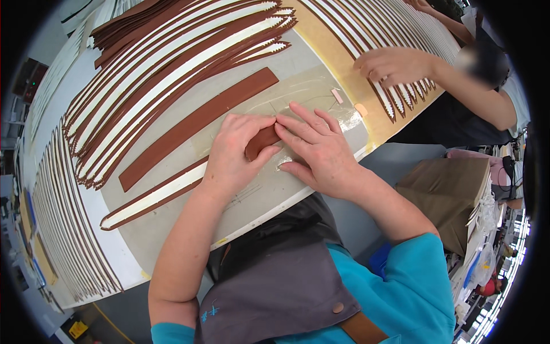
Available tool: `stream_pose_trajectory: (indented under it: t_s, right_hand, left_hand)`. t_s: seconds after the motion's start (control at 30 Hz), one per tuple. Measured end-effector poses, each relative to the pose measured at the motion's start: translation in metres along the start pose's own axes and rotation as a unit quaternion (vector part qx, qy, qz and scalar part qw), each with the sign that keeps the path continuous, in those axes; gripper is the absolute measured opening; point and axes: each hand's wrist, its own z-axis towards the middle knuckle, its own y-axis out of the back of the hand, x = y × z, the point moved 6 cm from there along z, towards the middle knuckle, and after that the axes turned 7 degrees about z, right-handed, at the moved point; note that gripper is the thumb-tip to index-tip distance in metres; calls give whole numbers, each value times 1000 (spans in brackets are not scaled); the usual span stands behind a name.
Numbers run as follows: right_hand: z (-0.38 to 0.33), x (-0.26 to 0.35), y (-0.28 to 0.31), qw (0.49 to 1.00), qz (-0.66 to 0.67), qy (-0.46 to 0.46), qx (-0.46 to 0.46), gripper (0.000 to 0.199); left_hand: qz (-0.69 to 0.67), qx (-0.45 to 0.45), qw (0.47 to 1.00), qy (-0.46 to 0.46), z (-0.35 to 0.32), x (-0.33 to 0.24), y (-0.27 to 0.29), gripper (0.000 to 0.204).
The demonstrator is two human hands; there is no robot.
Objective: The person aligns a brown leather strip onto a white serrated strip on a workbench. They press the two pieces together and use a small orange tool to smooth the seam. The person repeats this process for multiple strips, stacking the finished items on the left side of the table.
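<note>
While brown strips cover the table, both hands press together on one brown strip

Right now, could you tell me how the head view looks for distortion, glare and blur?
In the head view, the fisheye bends the table edge and the stacked brown strips toward the black rim; soft glare sits on the clear film beside the right hand; both hands, the left hand included, are sharp on the brown strip; the co-worker's hand is slightly soft.
</note>
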Motion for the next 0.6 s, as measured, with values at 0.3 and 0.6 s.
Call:
stream_pose_trajectory:
  t_s: [0.3,0.6]
  right_hand:
    - [4,1,-3,1000,-11,-12,4,65]
    - [-7,2,-9,998,-1,-27,-56,59]
  left_hand:
    - [-31,5,997,77,-4,4,0,57]
    - [35,18,995,90,-18,2,17,54]
